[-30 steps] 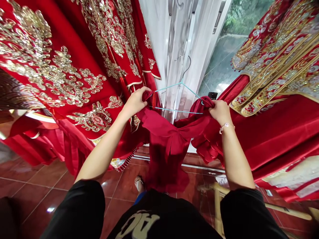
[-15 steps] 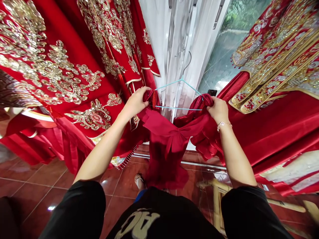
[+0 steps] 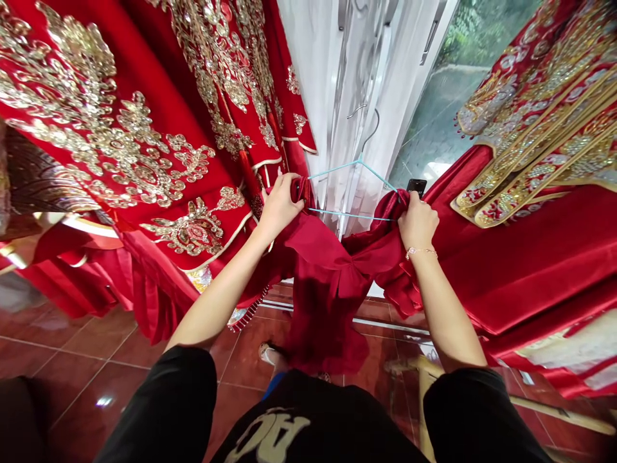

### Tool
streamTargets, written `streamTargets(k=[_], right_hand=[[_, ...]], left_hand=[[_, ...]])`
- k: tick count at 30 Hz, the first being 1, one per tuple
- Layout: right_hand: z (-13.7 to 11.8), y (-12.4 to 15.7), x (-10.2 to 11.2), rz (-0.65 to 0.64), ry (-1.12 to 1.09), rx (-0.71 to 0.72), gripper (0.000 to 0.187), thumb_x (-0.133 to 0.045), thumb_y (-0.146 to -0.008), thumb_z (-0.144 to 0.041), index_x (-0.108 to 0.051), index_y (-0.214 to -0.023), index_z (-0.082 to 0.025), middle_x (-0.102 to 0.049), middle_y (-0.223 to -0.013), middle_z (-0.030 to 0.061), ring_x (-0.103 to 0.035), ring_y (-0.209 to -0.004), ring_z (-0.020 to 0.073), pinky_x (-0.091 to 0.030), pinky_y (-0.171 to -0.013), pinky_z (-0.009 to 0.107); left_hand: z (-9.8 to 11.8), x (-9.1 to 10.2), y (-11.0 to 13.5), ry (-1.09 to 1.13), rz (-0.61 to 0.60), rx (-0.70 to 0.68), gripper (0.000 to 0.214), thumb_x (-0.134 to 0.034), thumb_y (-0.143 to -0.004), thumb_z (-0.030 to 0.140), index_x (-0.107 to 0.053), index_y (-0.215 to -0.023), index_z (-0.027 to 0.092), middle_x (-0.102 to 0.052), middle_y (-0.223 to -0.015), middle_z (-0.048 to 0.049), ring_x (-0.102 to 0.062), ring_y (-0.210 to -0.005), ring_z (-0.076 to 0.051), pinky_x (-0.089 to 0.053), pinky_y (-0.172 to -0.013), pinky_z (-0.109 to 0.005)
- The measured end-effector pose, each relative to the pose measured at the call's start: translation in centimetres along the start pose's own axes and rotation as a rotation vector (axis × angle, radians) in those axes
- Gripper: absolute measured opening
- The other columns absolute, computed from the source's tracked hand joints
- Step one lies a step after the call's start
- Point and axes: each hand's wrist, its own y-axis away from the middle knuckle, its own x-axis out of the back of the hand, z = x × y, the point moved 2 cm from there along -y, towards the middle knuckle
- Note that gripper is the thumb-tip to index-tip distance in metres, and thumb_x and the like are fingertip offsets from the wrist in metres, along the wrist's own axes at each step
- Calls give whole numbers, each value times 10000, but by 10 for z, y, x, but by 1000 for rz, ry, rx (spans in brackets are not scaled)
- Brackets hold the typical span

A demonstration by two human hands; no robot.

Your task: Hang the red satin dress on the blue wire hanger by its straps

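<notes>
My left hand (image 3: 282, 212) and my right hand (image 3: 418, 222) each grip a bunched shoulder of a dark red satin garment (image 3: 328, 289), which hangs between them with a bow-like fold at its front. The ends of a light blue wire hanger (image 3: 354, 215) go into the gathered fabric at both hands. The hanger's hook rises above the bar against a white curtain. A beaded bracelet (image 3: 421, 253) circles my right wrist.
Gold-embroidered red robes (image 3: 120, 148) hang to the left, and another (image 3: 544, 122) lies to the right, close to both arms. A white curtain (image 3: 359, 71) covers a glass door. Below are glossy red floor tiles (image 3: 96, 347) and a bamboo frame (image 3: 424, 402).
Both hands have drawn slightly closer together, bringing the gathered shoulders inward along the hanger. The whole view has shifted a little.
</notes>
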Motion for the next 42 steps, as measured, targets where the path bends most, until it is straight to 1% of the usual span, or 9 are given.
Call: streamTargets(k=[8,15,18,21,26,31,36,40,42], right_hand=[[3,12,15,-43,67,-9,343,-431,-916,-114,-585,-1222,-137,-675,-959,189,-656,-860,290,-407,-703,331],[4,17,23,-60,89,-12,360,-416,-919,-129,-596,-1230,-138,-684,-979,200,-658,-881,302,-411,-711,339],[3,14,26,-54,93,8,372,-428,-902,-122,-616,-1222,-132,-689,-982,199,-658,-881,296,-427,-728,345],[14,1,28,-24,58,15,316,-489,-852,-131,-673,-1108,-112,-692,-936,188,-650,-858,285,-436,-737,345],[74,-26,15,-28,-301,-100,72,-617,-675,-168,-660,-732,-154,-575,-639,34,-563,-674,201,-401,-661,310],[120,4,-22,-60,-856,-455,82,-581,-536,-188,-514,-583,-192,-432,-532,-65,-371,-523,97,-315,-523,254],[123,50,-35,0,-1057,-509,148,-551,-484,-233,-528,-626,-195,-441,-556,-68,-356,-538,97,-307,-498,241],[110,53,-16,109,-904,-353,213,-540,-542,-216,-553,-755,-200,-450,-629,-49,-407,-590,127,-372,-557,264],[93,49,-1,171,-805,-252,389,-536,-593,-183,-572,-980,-186,-519,-726,-22,-487,-651,156,-421,-616,280]], left_hand=[[-6,-1,-11,-52,-19,-60,504,-619,-777,140,-505,-1266,179,-590,-1341,-133,-583,-1236,-316,-453,-1084,-537],[16,-3,-13,-278,-20,9,532,-493,-824,90,-471,-1353,143,-609,-1283,-195,-640,-1135,-340,-525,-955,-471],[26,-3,-26,-446,-102,32,603,-458,-821,32,-434,-1420,98,-619,-1249,-236,-643,-1135,-370,-518,-945,-488],[24,11,-45,-516,-194,-13,599,-508,-788,30,-488,-1384,82,-671,-1139,-211,-646,-1126,-380,-506,-960,-502],[-7,51,-64,-308,-178,-55,338,-519,-739,48,-676,-1026,130,-723,-1019,-121,-669,-1058,-292,-510,-956,-397],[-24,47,-51,-132,-126,-4,276,-484,-704,42,-677,-865,155,-732,-1021,-84,-658,-1061,-248,-495,-975,-361],[4,32,-26,-170,-223,-241,274,-451,-687,37,-685,-766,155,-702,-1017,-66,-657,-961,-230,-515,-926,-377],[22,32,-17,-248,-235,-347,294,-445,-710,45,-699,-787,170,-662,-1099,-85,-653,-981,-250,-535,-858,-379],[23,33,-22,-227,-239,-371,297,-444,-694,38,-695,-780,172,-653,-1078,-79,-638,-1020,-251,-528,-899,-392]])
